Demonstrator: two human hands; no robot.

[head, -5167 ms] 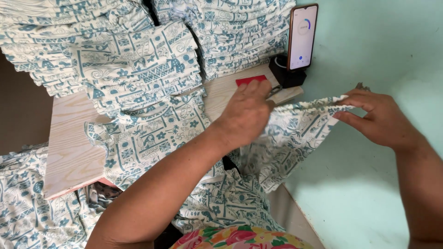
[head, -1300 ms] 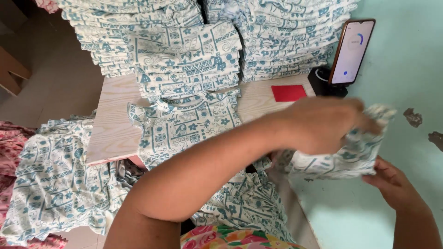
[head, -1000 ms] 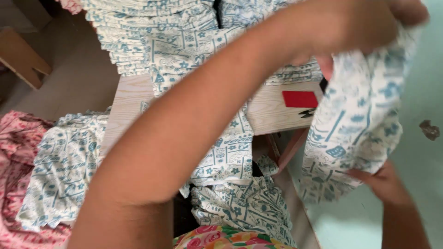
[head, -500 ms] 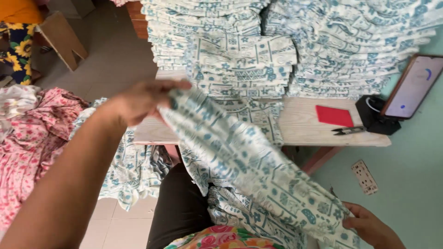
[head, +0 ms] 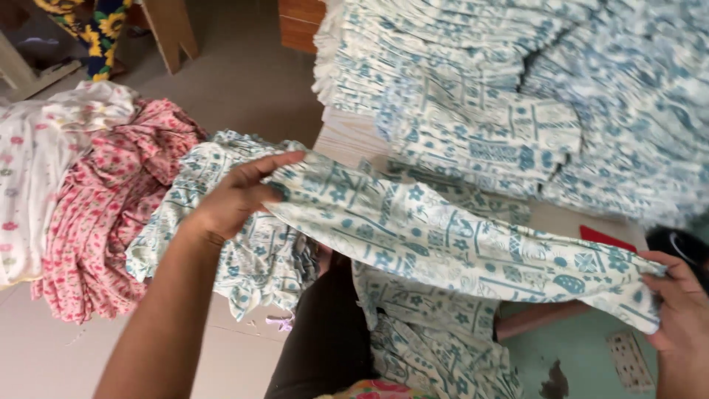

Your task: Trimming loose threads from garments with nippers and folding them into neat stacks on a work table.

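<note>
I hold a strip of white cloth with a blue print [head: 443,236] stretched between both hands above my lap. My left hand [head: 240,196] grips its left end, fingers closed over the edge. At the lower right, my right hand [head: 683,307] pinches the other end. More of the same printed cloth [head: 428,340] hangs down under the stretched piece. Behind it a low wooden table [head: 354,140] carries tall stacks of folded pieces in the same print [head: 502,96].
On the floor at the left lies a heap of pink flowered cloth [head: 103,199] beside white flowered cloth [head: 33,170], and a pile of blue-print cloth [head: 255,255]. A red card [head: 605,238] lies on the table. A wall socket [head: 628,358] shows at lower right.
My left hand has swung the cloth's end from the right side across to the left, so the piece is now stretched wide. The view has turned left toward the floor heaps.
</note>
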